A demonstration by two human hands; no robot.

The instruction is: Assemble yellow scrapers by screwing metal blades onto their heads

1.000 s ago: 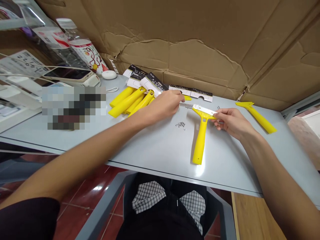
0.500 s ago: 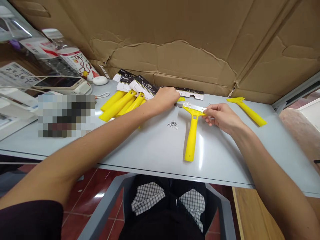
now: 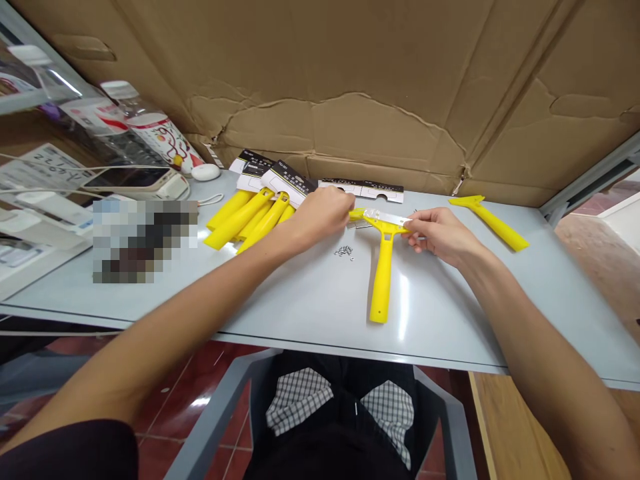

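A yellow scraper (image 3: 383, 273) with a silver metal strip across its head lies before me, its handle pointing toward the table's front edge. The fingers of my right hand (image 3: 437, 233) pinch the right end of that head. At the head's left end is my left hand (image 3: 327, 210), curled closed with its back toward me. A small yellow part (image 3: 357, 214) shows beside its fingertips, and a thin grey piece lies below. What the fingers hold is hidden. Several small screws (image 3: 344, 251) lie in a loose pile left of the scraper handle.
Several yellow handles (image 3: 240, 217) lie left, below black-and-white cards (image 3: 285, 183). Another yellow scraper handle (image 3: 493, 223) is at the right. Farther left are a phone (image 3: 133, 180), a white case (image 3: 205, 172) and bottles (image 3: 155, 127). A cardboard wall (image 3: 330, 127) stands behind.
My left hand has come slightly toward me, and the yellow part by its fingertips has shifted with it to the scraper head's left end. The right hand keeps its pinch. The view has shifted slightly.
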